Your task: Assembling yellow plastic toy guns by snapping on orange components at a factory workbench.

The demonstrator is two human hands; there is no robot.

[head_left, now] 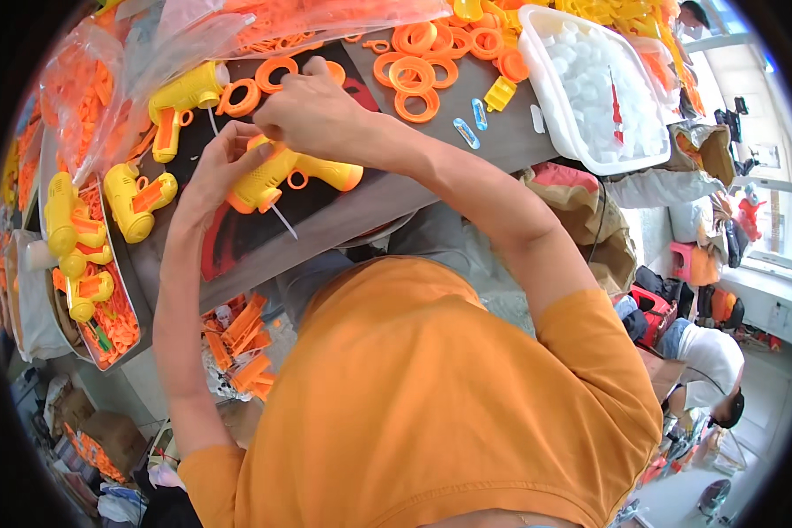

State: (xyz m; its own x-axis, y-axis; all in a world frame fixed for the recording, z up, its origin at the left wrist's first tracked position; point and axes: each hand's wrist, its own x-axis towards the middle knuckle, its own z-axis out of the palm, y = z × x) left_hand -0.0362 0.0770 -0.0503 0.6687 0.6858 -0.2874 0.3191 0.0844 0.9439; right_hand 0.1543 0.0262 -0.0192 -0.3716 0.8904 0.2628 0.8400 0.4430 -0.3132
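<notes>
A yellow toy gun with an orange grip and trigger lies on its side on the dark table. My left hand holds its rear end from the left. My right hand comes over it from above, fingers curled down onto the gun's top. I cannot tell what those fingertips pinch. A thin white rod sticks out below the gun toward me.
Two more yellow toy guns lie left of my hands, with several in a tray. Behind are orange rings, clear bags of orange parts and a white bin of white pieces. Another person crouches at lower right.
</notes>
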